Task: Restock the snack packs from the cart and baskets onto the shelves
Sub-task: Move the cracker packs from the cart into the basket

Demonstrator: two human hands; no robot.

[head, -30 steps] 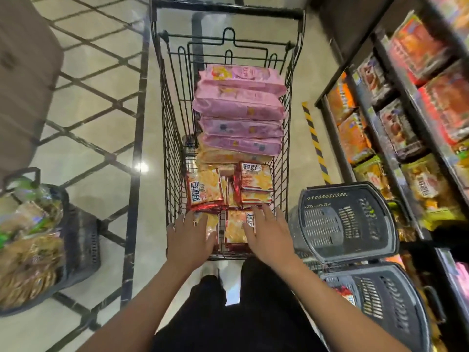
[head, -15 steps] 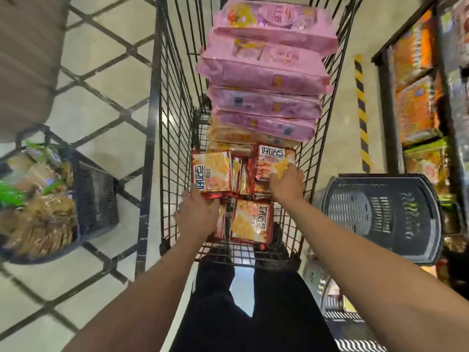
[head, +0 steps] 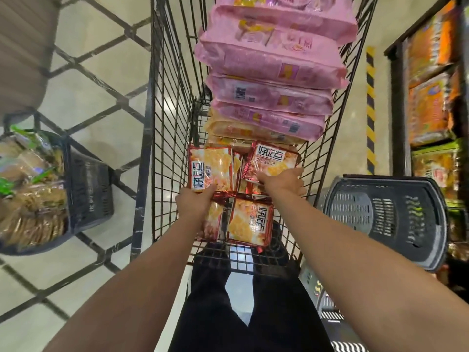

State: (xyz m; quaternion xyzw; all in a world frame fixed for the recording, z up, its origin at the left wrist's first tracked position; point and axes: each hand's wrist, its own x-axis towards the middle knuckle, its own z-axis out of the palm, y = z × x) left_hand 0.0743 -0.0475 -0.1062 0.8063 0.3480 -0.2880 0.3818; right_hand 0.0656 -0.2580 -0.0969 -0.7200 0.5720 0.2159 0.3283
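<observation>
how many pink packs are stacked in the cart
4 or 5 show, stacked at the cart's far end: the top may be two, then second, third, lowest. More may be cut off above the frame.

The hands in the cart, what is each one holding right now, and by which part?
Left hand grips the near edge of the left red snack pack. Right hand grips the near edge of the right red snack pack.

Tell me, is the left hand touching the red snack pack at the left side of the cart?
Touching. The head view shows the left hand gripping the red snack pack's lower edge.
</observation>
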